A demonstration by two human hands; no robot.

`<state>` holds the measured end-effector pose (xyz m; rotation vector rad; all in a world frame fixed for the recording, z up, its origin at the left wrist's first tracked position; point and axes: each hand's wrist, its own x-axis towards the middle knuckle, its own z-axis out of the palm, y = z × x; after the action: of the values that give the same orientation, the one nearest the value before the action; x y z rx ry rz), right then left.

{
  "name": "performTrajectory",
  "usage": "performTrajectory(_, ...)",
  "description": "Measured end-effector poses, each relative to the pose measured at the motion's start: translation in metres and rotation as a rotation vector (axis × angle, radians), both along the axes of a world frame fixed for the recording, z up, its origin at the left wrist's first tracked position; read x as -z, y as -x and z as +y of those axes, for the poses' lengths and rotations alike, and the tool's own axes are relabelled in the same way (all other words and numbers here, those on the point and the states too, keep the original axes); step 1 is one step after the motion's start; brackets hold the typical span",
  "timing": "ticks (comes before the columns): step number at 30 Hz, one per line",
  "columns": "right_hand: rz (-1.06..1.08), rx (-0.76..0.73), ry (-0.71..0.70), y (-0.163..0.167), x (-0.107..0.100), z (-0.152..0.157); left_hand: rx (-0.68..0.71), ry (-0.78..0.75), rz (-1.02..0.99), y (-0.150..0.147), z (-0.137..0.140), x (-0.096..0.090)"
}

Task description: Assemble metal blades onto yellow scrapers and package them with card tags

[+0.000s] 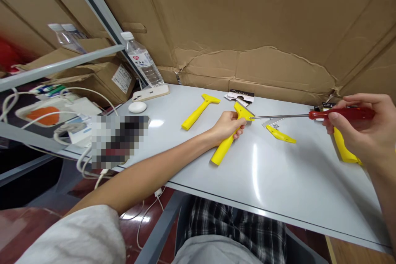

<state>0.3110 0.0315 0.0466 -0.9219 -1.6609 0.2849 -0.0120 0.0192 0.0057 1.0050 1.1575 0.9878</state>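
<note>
Since our left hand (227, 127) grips the yellow scraper (225, 148) near the tip of the red screwdriver (318, 114), a poorly seated tip could skid into our thumb, and a stray brush could scatter the small dark parts (275, 126) on the bench (278, 181); as for the hands, our left is closed round the scraper's neck, held over the bench between a second scraper (196, 114) and a loose yellow piece (281, 135), while our right hand (368, 128) is curled about the screwdriver's handle

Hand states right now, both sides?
Left hand: closed around the handle of a yellow scraper.
Right hand: closed, holding a screwdriver by its red handle, tip at the scraper's head.
</note>
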Motion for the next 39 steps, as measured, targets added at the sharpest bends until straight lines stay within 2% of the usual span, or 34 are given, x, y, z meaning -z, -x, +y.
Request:
performTrajectory(5,-0.049,0.137,-0.025,-0.0025,0.0033,0.0011,-0.005,-0.006,0.009,-0.0006,-0.0005,-0.0003)
performTrajectory(13,-0.029,-0.013,0.005,0.0008,-0.0032,-0.003,-0.007,0.006,0.013,-0.0012,-0.002,-0.0048)
performTrajectory(21,-0.07,0.149,-0.015,-0.0019,0.0033,0.0006,-0.007,0.005,-0.001,-0.0012,-0.0014,-0.0026)
performTrajectory(23,-0.081,0.145,-0.016,-0.0045,0.0042,0.0008,0.001,0.002,-0.004,-0.0008,-0.0009,-0.0015)
performTrajectory(30,-0.035,-0.016,-0.02,-0.003,-0.0012,-0.0011,0.012,0.004,0.001,0.0004,0.0008,0.0016)
performTrajectory(36,-0.034,0.101,-0.03,0.0007,0.0013,-0.0006,0.013,0.011,0.035,-0.0001,-0.0001,-0.0003)
performTrajectory(39,-0.064,0.11,-0.02,-0.0023,0.0028,-0.0007,0.016,0.002,0.029,-0.0003,-0.0003,0.0004)
